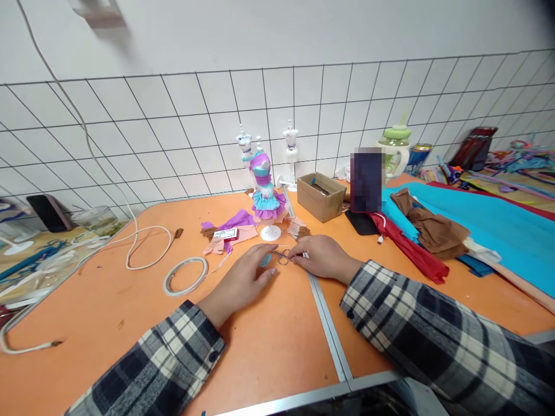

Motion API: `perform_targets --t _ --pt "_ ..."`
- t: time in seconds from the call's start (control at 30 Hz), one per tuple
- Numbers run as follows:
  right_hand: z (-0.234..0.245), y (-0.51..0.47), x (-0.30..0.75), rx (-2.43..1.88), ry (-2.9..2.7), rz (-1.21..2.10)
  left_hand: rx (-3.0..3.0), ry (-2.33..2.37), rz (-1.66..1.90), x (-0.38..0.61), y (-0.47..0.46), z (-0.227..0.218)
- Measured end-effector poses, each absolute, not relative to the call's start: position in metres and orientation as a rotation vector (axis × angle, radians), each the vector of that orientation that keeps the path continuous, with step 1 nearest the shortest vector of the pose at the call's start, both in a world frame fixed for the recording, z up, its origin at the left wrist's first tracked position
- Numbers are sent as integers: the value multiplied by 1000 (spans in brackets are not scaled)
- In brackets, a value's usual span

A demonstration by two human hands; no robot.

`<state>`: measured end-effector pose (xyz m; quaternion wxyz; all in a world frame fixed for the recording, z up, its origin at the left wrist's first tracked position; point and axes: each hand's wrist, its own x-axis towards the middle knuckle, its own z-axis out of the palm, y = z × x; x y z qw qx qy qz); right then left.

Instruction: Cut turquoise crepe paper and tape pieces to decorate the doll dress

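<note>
My left hand [243, 277] and my right hand [318, 256] meet on the orange table [269, 346], fingertips together over small metal scissors [281, 256]. The left fingers lie curled beside the scissors and pinch a small light-blue scrap [266, 260]. The right hand's fingers are closed on the scissors' handle loops. Just behind stands a small mannequin [266, 193] on a white stand, dressed in a purple top and a blue and purple ruffled skirt. Pink, purple and brown fabric scraps [229, 230] lie to its left.
A roll of tape [185, 275] and a white cable [147, 245] lie left. A cardboard box [321, 196], two bare white mannequins [290, 144], a green-lidded jug [394, 151], brown cloth [431, 225], red and blue fabric [489, 222] sit right. A wire grid [173, 138] backs the table.
</note>
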<state>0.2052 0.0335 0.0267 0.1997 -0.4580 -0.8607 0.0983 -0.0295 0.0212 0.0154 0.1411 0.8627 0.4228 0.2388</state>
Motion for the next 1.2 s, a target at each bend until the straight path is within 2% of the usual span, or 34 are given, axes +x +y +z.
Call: perform_targets --t 0.3,0.77,1.2 --pt "22 44 212 -1380 -2224 299 2544 1325 689 -45 30 19" --pt "17 35 190 -1346 -2514 71 2820 1415 509 -25 26 8" --pt "19 32 197 -1439 -2375 151 2783 1386 485 -30 30 10"
